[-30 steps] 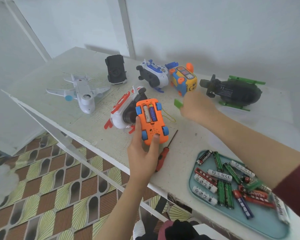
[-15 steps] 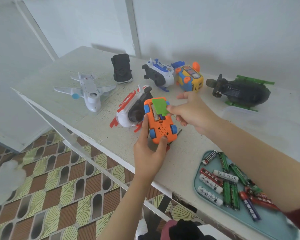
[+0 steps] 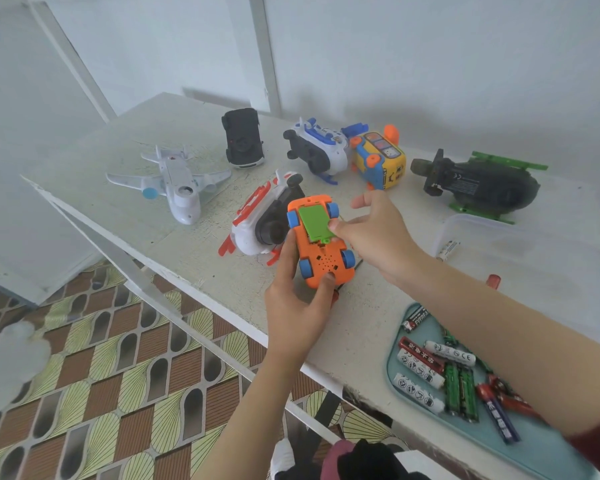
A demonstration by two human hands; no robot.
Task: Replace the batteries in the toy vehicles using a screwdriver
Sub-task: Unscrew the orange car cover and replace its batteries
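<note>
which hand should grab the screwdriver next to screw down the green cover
Right. The left hand grips the orange car, steadying it; the right hand only pinches the green cover, so it can likely let go and reach the screwdriver beneath the car.

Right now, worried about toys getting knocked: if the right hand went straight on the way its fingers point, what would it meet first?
The green cover on the orange car: the right hand points at it, fingertips seemingly pinching its edge.
</note>
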